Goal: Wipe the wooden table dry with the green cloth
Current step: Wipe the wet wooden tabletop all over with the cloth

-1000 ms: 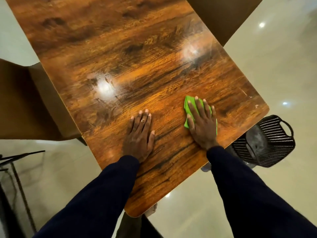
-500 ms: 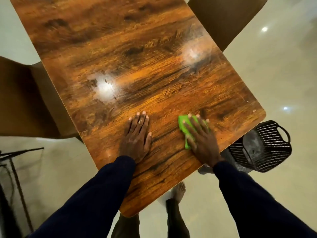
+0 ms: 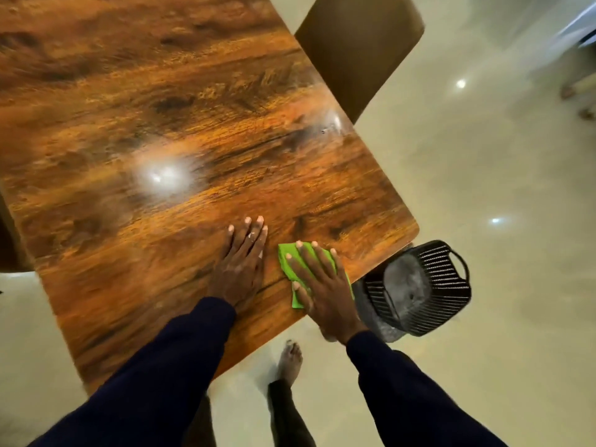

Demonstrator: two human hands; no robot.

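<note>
Your wooden table (image 3: 161, 108) has a brown chair (image 3: 358, 50) along its right edge and a black basket (image 3: 429, 285) on the floor off the near-right corner. Your left hand (image 3: 240, 262) lies flat; your right hand (image 3: 322, 285), fingers spread, presses the green cloth (image 3: 285, 256) near that corner.

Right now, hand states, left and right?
Left hand: open, flat on the wooden table, holding nothing.
Right hand: open, palm down, pressing the green cloth onto the table.
</note>
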